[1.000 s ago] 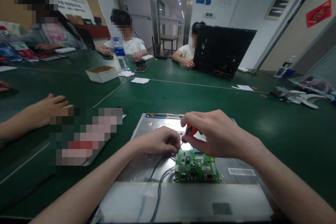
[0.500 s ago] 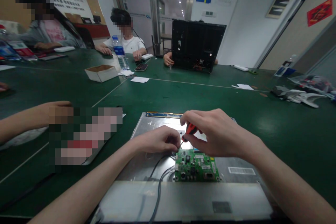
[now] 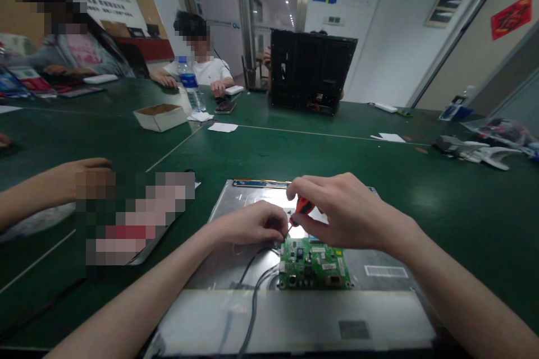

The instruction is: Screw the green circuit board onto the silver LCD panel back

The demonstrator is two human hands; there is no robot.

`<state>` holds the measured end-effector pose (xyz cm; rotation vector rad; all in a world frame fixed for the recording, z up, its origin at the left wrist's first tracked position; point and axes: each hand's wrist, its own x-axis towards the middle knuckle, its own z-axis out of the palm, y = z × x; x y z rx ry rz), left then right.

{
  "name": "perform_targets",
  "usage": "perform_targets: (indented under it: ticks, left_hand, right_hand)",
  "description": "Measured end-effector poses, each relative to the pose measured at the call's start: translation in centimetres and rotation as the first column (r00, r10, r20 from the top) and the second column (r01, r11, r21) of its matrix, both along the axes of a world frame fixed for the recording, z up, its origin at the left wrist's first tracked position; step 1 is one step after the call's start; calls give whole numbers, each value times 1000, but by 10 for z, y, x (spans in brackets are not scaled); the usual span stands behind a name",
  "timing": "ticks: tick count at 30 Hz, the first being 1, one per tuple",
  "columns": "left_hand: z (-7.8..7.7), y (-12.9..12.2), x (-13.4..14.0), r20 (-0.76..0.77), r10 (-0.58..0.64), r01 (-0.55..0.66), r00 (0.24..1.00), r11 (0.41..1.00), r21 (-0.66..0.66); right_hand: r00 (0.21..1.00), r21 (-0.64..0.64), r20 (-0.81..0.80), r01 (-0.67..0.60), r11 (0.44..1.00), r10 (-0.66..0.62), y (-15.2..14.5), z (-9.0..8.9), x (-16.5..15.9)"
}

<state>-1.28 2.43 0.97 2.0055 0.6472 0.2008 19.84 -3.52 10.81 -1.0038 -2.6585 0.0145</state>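
My right hand (image 3: 332,205) grips a red and black screwdriver (image 3: 304,206), tilted so its thin tip points down at the upper left corner of a green circuit board (image 3: 315,266). My left hand (image 3: 261,223) is closed at that same corner, its fingertips beside the screwdriver's tip. What they pinch, if anything, is hidden. The board lies on the silver metal back of a flat panel (image 3: 290,320), in front of me. Dark cables (image 3: 255,303) run from the board's left side toward the panel's near edge.
A co-worker's hand (image 3: 95,179) is at the left, by a blurred-out flat item (image 3: 143,219). Across the green table (image 3: 261,151) stand a white box (image 3: 160,118), a water bottle (image 3: 190,87) and a black monitor housing (image 3: 311,70) held by a person. Grey and white parts (image 3: 475,151) lie at the right.
My hands stay at the board's corner; the screwdriver handle has tilted slightly. Across the table, the person's hand has moved from the black housing's lower left to its upper left edge.
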Motion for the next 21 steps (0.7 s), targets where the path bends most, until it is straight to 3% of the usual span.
perform_targets:
  ticks: [13, 21]
  left_hand:
    - [4, -2, 0, 13, 4, -4, 1000, 1000, 2]
    - [7, 0, -2, -15, -12, 11, 1000, 1000, -26]
  right_hand:
    - [1000, 1, 14, 16, 1000, -16, 2, 1, 0]
    - [997, 32, -71, 36, 999, -33, 2, 10, 14]
